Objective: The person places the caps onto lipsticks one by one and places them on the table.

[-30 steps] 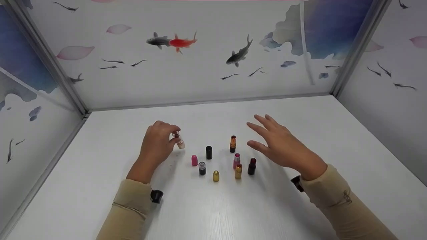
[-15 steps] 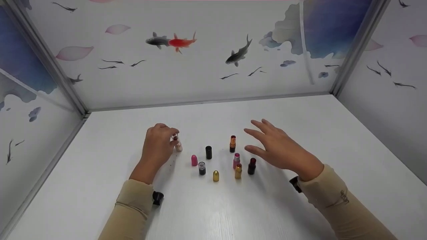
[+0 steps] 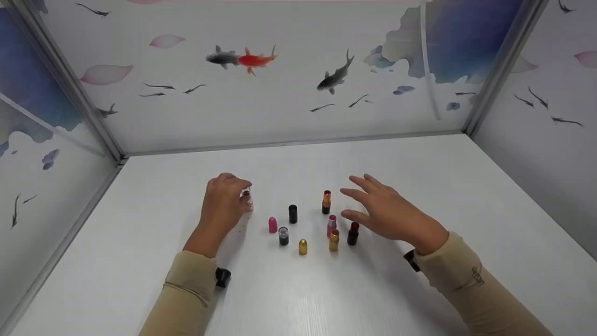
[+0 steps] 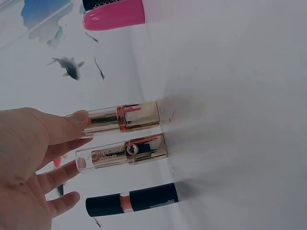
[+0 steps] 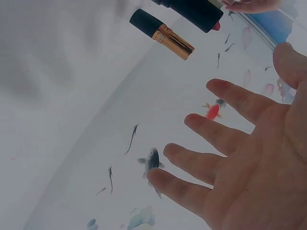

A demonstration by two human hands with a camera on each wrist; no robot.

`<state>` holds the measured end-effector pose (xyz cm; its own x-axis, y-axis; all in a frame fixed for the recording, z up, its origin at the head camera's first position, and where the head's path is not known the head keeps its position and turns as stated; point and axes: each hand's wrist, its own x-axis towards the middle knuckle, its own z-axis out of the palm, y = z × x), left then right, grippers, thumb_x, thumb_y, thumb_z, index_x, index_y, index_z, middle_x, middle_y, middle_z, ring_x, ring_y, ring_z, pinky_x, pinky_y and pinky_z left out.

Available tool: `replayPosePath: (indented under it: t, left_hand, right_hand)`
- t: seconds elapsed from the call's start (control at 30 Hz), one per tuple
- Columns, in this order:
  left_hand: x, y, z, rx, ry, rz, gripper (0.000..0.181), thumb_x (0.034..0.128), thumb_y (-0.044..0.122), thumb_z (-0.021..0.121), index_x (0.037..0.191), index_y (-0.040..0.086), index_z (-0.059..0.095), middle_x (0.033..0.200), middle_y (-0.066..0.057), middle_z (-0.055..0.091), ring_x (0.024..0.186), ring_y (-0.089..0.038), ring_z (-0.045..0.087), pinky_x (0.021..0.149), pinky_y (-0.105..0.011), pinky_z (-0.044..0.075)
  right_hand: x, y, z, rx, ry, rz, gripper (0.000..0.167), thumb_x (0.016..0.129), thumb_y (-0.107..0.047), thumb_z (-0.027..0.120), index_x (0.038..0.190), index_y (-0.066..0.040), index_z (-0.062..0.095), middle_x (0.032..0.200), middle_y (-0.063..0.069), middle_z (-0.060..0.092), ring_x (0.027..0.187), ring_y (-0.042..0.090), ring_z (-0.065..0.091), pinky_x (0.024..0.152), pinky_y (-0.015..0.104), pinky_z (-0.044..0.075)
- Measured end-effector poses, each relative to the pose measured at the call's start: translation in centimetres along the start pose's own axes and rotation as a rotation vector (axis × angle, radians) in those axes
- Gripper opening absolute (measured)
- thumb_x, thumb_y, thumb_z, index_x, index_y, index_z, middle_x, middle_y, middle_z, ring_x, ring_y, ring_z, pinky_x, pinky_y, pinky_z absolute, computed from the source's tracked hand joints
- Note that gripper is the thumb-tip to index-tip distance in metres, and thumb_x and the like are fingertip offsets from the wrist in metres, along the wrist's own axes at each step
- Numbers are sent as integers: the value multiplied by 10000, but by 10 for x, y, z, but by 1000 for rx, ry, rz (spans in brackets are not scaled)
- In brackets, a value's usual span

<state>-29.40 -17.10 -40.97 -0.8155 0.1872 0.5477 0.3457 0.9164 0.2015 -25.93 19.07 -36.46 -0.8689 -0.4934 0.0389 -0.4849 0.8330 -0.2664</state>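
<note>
Standing a clear-capped lipstick (image 4: 139, 116) upright on the left of the group is judged to be the step in hand. Its top is pinched by the left hand (image 3: 223, 203), thumb and forefinger brought together on the clear cap; the lower part is left uncovered. A second clear lipstick (image 4: 139, 151) and a dark lipstick (image 4: 153, 196) are seen upright in a row beside it from the left wrist; both are blocked by the hand in the head view. Whether the base is fully down on the table (image 3: 298, 298) can't quite be made out, though contact is likely.

Right hand (image 3: 385, 210) is held up, fingers spread apart, nothing gripped; an orange-gold lipstick (image 3: 326, 203) and a black lipstick (image 3: 353, 234) are near it. Between the hands: pink cap (image 3: 273, 225), black cap (image 3: 293, 214), gold cap (image 3: 303, 247), gold lipstick (image 3: 334, 241), all upright.

For a good result, the tube should be held vertical and the base settled flat before the pinch is eased. Light pressure is advised, since a hard-squeezed cap could be pulled off. Fingers should be lifted straight up: the second clear lipstick could be tipped by sideways drag. The right hand is best held clear of the black lipstick.
</note>
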Motion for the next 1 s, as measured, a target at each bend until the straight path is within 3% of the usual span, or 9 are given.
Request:
replayPosePath:
  t: [0.4, 0.6, 1.0]
  left_hand:
    - [2, 2, 5, -23, -15, -49, 252, 891, 22, 863, 1135, 56, 812, 1064, -115, 802, 1136, -321, 682, 1082, -552, 502]
    - [2, 5, 3, -22, -54, -62, 268, 915, 37, 844, 1178, 58, 799, 1114, -115, 795, 1171, -323, 676, 1080, -539, 505]
    - [2, 7, 3, 8, -42, -18, 287, 911, 39, 848, 1190, 60, 785, 1129, -114, 783, 1183, -344, 654, 1079, -548, 503]
  right_hand:
    - [0, -3, 1, -8, -5, -11, 619, 1092, -485, 586, 1609, -160, 487, 1730, 147, 303, 1602, 467, 198, 1236, 699, 247]
    - [0, -3, 1, -16, -12, -7, 619, 1090, -479, 593, 1610, -162, 487, 1729, 151, 304, 1600, 470, 204, 1233, 703, 251]
    - [-1, -1, 2, -9, -27, -37, 621, 1096, -508, 565, 1600, -152, 498, 1718, 156, 326, 1594, 476, 218, 1222, 705, 272]
